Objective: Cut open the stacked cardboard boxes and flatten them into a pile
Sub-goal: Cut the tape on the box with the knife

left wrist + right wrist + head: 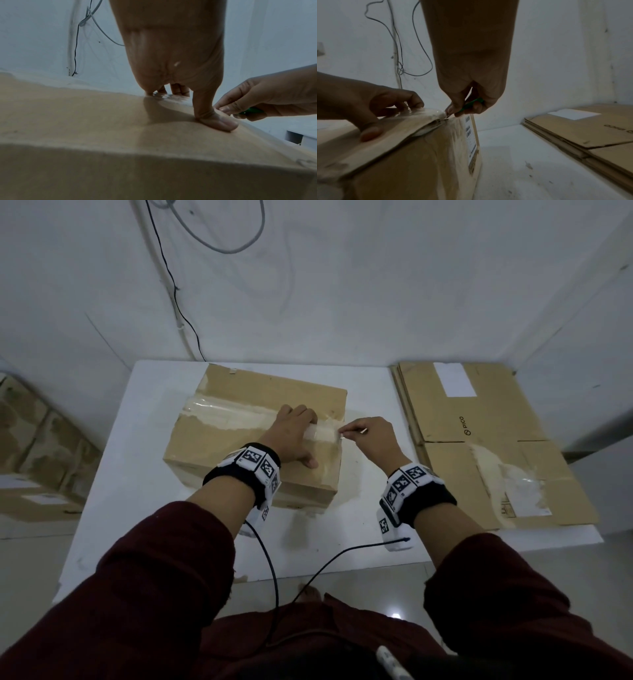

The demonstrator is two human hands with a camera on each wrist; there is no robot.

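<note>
A taped brown cardboard box [239, 419] stands on the white table [144, 491]. My left hand [294, 433] lies flat on the box's top by its right edge, fingers spread and the thumb [221, 123] pressing the cardboard. My right hand [370, 436] grips a small green cutter [471, 104], with its tip at the clear tape seam [436, 115] on the box's right top edge. The right-hand flap edge [426, 125] is lifted slightly there. A white label [471, 136] is stuck on the box's right side.
A pile of flattened boxes [486, 446] lies at the table's right end. More boxes [37, 446] stand on the floor to the left. Cables [178, 296] hang on the wall behind. Wrist cables [270, 570] trail over the table's front edge.
</note>
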